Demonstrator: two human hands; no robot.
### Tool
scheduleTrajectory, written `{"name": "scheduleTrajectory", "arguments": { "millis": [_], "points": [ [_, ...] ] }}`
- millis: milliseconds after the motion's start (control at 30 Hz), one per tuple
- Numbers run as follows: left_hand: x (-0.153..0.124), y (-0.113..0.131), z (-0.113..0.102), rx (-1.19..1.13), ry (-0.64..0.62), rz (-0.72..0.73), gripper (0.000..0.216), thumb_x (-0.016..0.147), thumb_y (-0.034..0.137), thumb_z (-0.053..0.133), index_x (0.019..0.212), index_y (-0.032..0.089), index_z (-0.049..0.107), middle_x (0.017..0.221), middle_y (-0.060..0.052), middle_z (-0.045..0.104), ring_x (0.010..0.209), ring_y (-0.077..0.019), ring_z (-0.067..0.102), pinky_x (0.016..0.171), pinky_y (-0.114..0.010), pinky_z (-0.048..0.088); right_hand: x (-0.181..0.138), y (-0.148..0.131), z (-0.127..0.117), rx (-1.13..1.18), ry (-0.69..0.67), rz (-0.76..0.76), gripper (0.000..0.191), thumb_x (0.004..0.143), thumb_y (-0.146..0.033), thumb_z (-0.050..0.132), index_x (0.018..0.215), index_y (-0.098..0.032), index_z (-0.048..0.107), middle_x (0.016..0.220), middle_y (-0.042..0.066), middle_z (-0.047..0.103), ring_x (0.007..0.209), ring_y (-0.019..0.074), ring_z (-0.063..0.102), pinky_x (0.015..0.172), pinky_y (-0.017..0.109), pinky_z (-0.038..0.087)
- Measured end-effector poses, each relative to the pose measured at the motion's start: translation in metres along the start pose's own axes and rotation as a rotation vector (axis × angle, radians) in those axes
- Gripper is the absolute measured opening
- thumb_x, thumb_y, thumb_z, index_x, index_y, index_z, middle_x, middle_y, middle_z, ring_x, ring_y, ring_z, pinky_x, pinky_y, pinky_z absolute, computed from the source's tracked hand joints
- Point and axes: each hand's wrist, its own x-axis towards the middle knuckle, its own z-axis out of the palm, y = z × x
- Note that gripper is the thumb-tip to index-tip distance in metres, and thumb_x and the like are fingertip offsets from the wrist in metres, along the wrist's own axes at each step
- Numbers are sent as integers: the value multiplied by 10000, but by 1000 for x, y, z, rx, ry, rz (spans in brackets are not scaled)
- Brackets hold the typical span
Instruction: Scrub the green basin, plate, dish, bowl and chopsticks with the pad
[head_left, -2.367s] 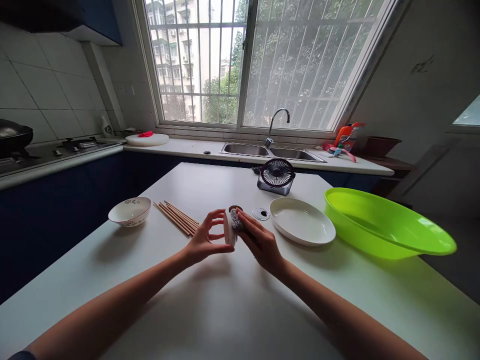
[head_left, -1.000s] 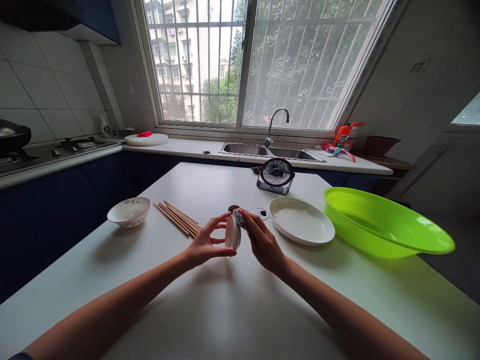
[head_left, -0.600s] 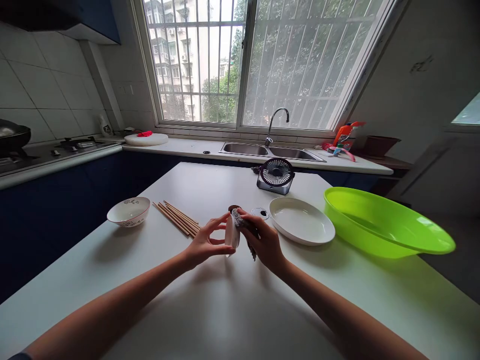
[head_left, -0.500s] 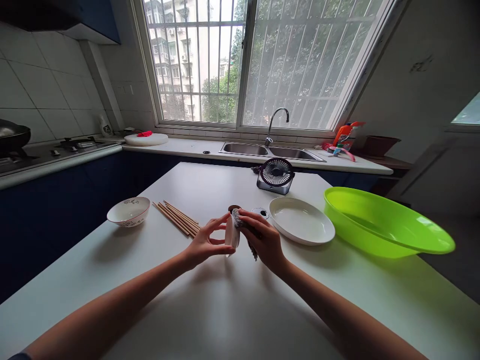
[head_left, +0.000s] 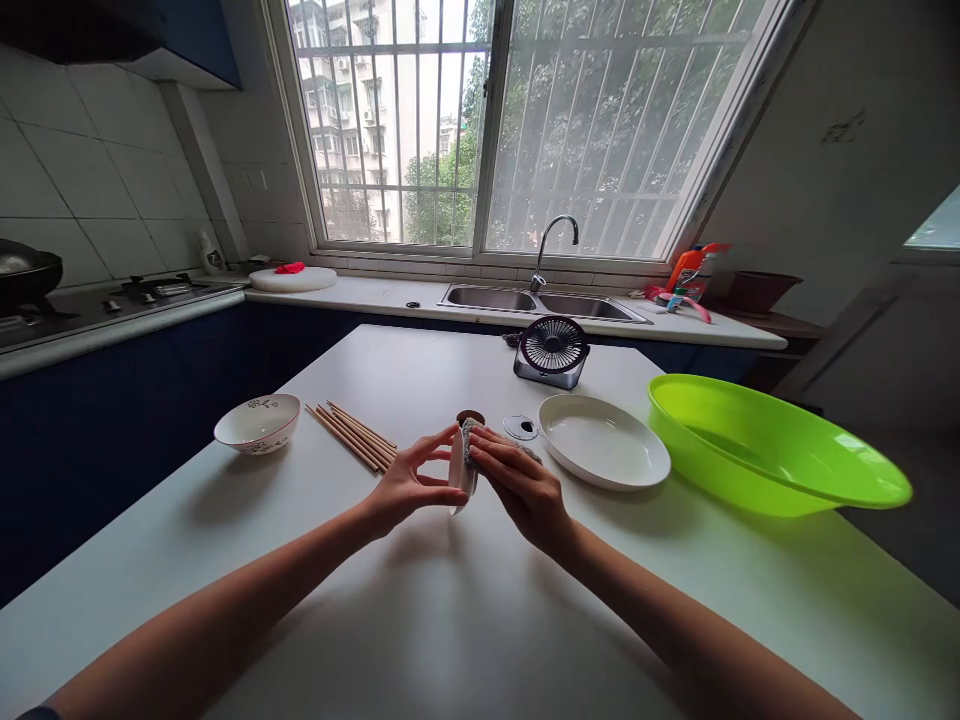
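Observation:
Above the middle of the white table (head_left: 450,620), my left hand (head_left: 412,485) grips a small white dish (head_left: 457,475) by its rim, thumb below and fingers above. The dish stands on edge, its face turned to the right. My right hand (head_left: 525,485) holds a grey textured cloth (head_left: 470,440) flat against that face. Part of the cloth is hidden under the fingers, and some of it sticks out behind the hand. Just beyond the dish lies a dark brown round object (head_left: 470,416), partly covered.
Several wooden chopsticks (head_left: 352,440) and a patterned bowl (head_left: 259,425) lie to the left. On the right are a white plate (head_left: 604,445), a round piece with a dark hole (head_left: 520,428) and a big green basin (head_left: 780,450). A small fan (head_left: 553,350) stands farther back.
My right hand has turned and flattened against the dish. The cloth end that hung below the hand now shows above it. My left hand and the dish stay almost in place.

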Motion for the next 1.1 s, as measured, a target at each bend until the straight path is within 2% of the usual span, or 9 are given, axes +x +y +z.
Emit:
{"name": "scheduleTrajectory", "arguments": {
  "millis": [167, 267, 367, 567, 767, 933, 1100],
  "points": [
    [-1, -3, -2, -9, -21, -48, 821, 602, 271, 900, 1348, 371, 572, 1416, -82, 548, 1219, -345, 555, 838, -437, 595, 0, 6, -2, 33, -11, 14, 468, 982, -133, 505, 1396, -350, 527, 1340, 59, 628, 1291, 261, 551, 1078, 481, 501],
    [-2, -5, -3, -1, -54, -79, 879, 591, 273, 906, 1379, 388, 534, 1369, -81, 589, 1097, -327, 642, 815, -451, 599, 1, 11, -2, 78, 24, 110, 429, 981, -155, 522, 1352, -365, 572, 1341, 51, 629, 1251, 243, 589, 1048, 449, 531],
    [-2, -4, -2, 8, -40, -63, 866, 584, 284, 907, 1368, 375, 552, 1356, -84, 604, 1107, -336, 633, 813, -452, 599, 1, 12, -2, 90, 35, 189, 420, 971, -147, 539, 1319, -374, 601, 1346, 37, 625, 1228, 230, 609, 1021, 415, 554],
    [-1, 0, 1, 7, 7, -34, 765, 611, 331, 886, 1323, 344, 607, 1413, -84, 569, 1211, -341, 547, 864, -427, 557, -1, 4, -1, 89, 7, 104, 515, 957, -70, 523, 1370, -376, 548, 1398, 31, 576, 1279, 235, 563, 1047, 436, 534],
    [2, 0, 0, -73, 51, -105, 812, 665, 400, 846, 1405, 326, 521, 1417, -135, 547, 1189, -346, 571, 823, -411, 561, -2, 2, 1, 66, -23, 41, 531, 958, -64, 516, 1395, -365, 523, 1396, 53, 581, 1312, 256, 531, 1051, 467, 524],
    [1, 4, 3, -34, 55, -69, 895, 645, 324, 877, 1434, 388, 460, 1402, -99, 554, 1209, -306, 552, 939, -456, 530, -2, 4, 3, 76, 21, 78, 527, 948, -56, 534, 1369, -372, 551, 1400, 51, 580, 1268, 227, 575, 1023, 410, 551],
    [-1, 9, 5, -50, -53, -83, 1119, 504, 187, 934, 1464, 392, 396, 1417, -105, 530, 1364, -349, 385, 922, -470, 559, 0, 5, 2, 103, 57, 132, 509, 938, -66, 560, 1340, -377, 580, 1402, 42, 579, 1246, 219, 593, 996, 374, 568]
  ]
}}
